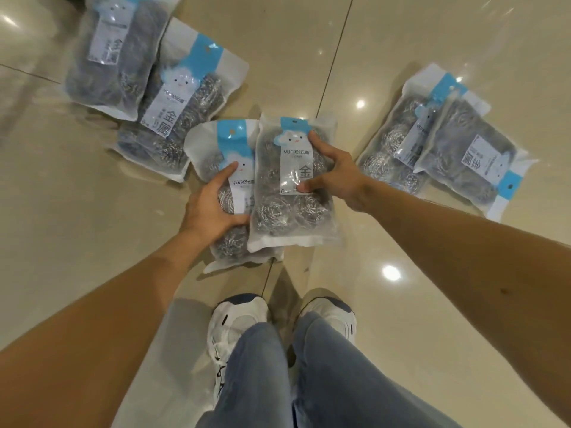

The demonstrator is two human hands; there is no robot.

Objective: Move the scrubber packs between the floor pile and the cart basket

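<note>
Two clear packs of steel wool scourers with blue headers are held above the floor in front of me. My left hand (213,205) grips the left pack (228,149) from its left side, thumb on the front label. My right hand (333,174) grips the right pack (290,208) from its right edge, thumb pressed on the white label. The right pack overlaps the left pack's right side.
On the glossy beige tiled floor (401,304), two more packs (173,118) lie overlapping at upper left and two packs (441,149) lie overlapping at right. My white sneakers (238,322) and jeans-clad legs fill the bottom centre.
</note>
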